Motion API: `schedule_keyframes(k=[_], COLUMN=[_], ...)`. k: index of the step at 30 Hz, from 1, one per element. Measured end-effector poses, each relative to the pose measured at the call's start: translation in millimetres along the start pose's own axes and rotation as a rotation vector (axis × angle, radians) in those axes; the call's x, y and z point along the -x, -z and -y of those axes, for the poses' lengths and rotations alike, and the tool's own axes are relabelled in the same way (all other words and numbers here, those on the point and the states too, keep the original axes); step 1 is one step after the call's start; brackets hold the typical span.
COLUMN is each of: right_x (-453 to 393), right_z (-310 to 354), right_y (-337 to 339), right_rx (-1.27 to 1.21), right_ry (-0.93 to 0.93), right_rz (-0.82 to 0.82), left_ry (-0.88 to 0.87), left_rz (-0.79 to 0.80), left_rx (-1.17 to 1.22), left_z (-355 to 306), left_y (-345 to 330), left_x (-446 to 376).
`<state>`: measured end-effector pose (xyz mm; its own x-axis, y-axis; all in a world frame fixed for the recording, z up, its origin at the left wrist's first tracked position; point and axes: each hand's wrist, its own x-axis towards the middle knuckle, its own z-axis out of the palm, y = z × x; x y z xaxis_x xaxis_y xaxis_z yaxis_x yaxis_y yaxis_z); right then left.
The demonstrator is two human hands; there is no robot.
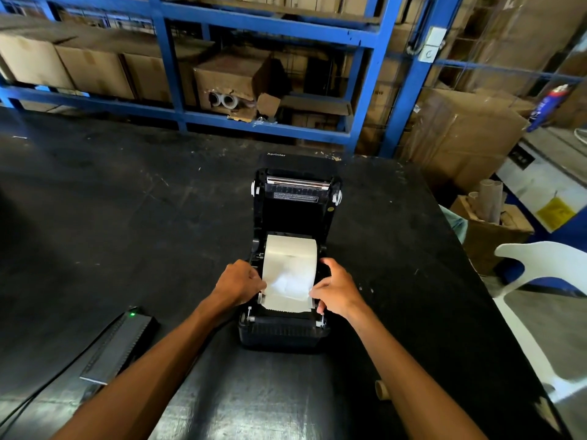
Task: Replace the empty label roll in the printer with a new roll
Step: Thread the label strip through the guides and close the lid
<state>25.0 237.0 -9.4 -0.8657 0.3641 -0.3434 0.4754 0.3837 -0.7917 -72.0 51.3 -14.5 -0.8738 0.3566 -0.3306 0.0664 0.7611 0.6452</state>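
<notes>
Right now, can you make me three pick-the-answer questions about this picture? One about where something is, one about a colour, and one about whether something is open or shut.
1. Where is the new white label roll?
A. On the shelf
B. Inside the printer
C. On the chair

2. What colour is the little light on the power brick?
A. Red
B. Blue
C. Green

3. How is the printer lid?
A. Open, tipped back
B. Shut flat
C. Taken off and lying on the table

Answers:
1 B: the roll sits in the printer's open bay, with the left hand and right hand holding the edges of its loose paper end.
2 C: a green dot glows on the brick's far end.
3 A: the lid stands up behind the roll.
</notes>
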Motion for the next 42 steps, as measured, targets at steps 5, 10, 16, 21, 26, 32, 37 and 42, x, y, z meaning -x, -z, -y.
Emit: schedule_keyframes(k=[5,10,16,21,26,32,37,42], right_x=[3.3,5.3,9.2,6.9,14.4,31.4,31.9,34.2], right_z=[-2.1,1.4,-2.5,-6.1,-8.4,-13.8,-8.9,-5.0], right_y=[-3.9,-0.6,-5.7,-5.5,-4.5,-6.5,-13.4,-14.5], right_rx=[-0.063,-0.048,-0.116,-0.070,0.271,0.616,0.851,0.998], right_ry=[-0.013,-0.002,0.014,0.052,0.216,0.612,0.755,0.872], right_rz=[-0.049,-0.012,-0.051,-0.040,-0.240,0.023,0.047,0.072], left_ry=[0.007,0.015,-0.026,-0.031,-0.038,-0.037,-0.039,-0.048], left_rz=[0.041,0.039,0.036,0.024,0.033,-0.005,0.001,-0.024], left_rx=[-0.059,0.020,-0.077,0.008,-0.072,-0.038,-0.028,-0.015], left_z=[-4.3,0.6,-0.1,8.7,7.2,8.7,8.5,11.8], left_y=[2.8,2.8,1.6,0.0,-1.9,-3.4,-3.8,-5.2], left_x=[-1.1,-4.2,-4.2,-8.3,-7.2,-3.8,-1.0,-0.1])
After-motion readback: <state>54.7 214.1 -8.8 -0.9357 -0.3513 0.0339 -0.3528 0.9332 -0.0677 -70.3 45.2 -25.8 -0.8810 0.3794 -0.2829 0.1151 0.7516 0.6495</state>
